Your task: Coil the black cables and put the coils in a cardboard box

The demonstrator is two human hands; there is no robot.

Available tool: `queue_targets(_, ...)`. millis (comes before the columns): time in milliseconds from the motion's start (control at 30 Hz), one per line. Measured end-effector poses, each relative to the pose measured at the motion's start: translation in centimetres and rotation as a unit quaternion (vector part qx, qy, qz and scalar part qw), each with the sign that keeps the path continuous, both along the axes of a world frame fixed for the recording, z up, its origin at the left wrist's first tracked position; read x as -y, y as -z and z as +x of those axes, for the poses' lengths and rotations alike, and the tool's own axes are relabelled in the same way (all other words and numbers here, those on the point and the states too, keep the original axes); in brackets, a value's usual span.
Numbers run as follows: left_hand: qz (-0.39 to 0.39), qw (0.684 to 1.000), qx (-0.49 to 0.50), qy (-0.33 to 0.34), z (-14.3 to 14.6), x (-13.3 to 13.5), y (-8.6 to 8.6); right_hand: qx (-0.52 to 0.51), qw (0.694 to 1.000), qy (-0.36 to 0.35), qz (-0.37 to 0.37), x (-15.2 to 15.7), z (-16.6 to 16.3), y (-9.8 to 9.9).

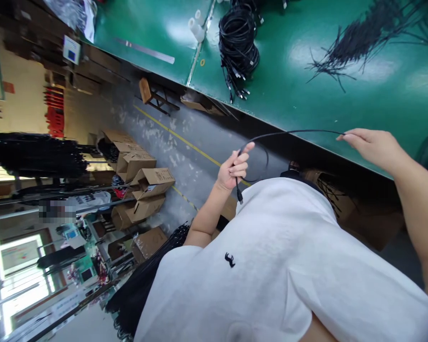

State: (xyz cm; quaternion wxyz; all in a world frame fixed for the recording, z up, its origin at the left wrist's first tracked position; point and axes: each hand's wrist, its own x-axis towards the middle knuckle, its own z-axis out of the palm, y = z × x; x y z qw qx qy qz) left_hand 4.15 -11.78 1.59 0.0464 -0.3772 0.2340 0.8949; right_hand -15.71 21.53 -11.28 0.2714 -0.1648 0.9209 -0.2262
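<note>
Your left hand (pixel 233 168) is clenched around a thin black cable (pixel 288 133), fingers curled over it and the thumb raised. The cable's small black plug end (pixel 239 196) hangs just below that fist, in front of your white T-shirt (pixel 281 266). From the fist the cable makes a loose loop, then runs in a shallow arc to your right hand (pixel 369 145), which pinches it lightly at the fingertips with the rest of the hand relaxed. The cable hangs in the air between your hands, by the near edge of the glossy green worktable (pixel 306 99) and not resting on it.

On the table, well apart from your hands, lie a coiled bundle of black cables with plug ends (pixel 237 45), a loose spray of black strands (pixel 356 38), a long flat metal strip (pixel 146 50) and some small white plastic pieces (pixel 196 26).

The only mark on your shirt is a small black animal-shaped emblem (pixel 229 259), with no lettering you can read. A blue-and-white label (pixel 71 50) sits on the dark shelving, too small to read.

Open brown cardboard boxes (pixel 142 178) stand on the grey floor, which has a yellow line painted on it (pixel 178 137). They carry no print that can be made out.
</note>
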Motion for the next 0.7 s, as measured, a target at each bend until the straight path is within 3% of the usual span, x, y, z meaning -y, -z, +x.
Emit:
queue_targets(67, -0.041, 0.999, -0.018, -0.030, -0.2, 0.8, -0.3, -0.037, 0.996, -0.054, 0.058, -0.4, 1.6, -0.2)
queue_targets(133, -0.061, 0.998, -0.023, 0.015, -0.6, 1.0, 0.1, -0.050, 0.982, -0.174, 0.057, 0.5, 4.3, -1.9)
queue_targets(233, -0.099, 0.981, -0.023, 0.166, -1.2, -0.9, 1.7, 0.040, 0.915, -0.395, -0.072, 3.9, 8.4, -6.5)
queue_targets(300, -0.141, 0.953, -0.049, 0.262, -1.3, -2.8, 2.6, 0.087, 0.875, -0.453, -0.148, 6.4, 9.3, -9.5)
queue_targets(367, -0.168, 0.916, -0.086, 0.354, -1.0, -4.2, 3.0, 0.071, 0.883, -0.424, -0.187, 8.1, 8.5, -11.2)
queue_targets(467, -0.170, 0.881, -0.114, 0.426, -0.4, -4.5, 2.5, 0.046, 0.915, -0.340, -0.214, 8.2, 5.8, -11.3)
queue_targets(567, -0.145, 0.892, -0.109, 0.414, -0.5, -3.8, 2.1, 0.066, 0.923, -0.296, -0.236, 7.7, 4.3, -10.5)
queue_targets(700, -0.079, 0.905, -0.094, 0.407, -1.2, -4.0, 2.2, 0.070, 0.925, -0.280, -0.248, 9.2, 3.8, -10.0)
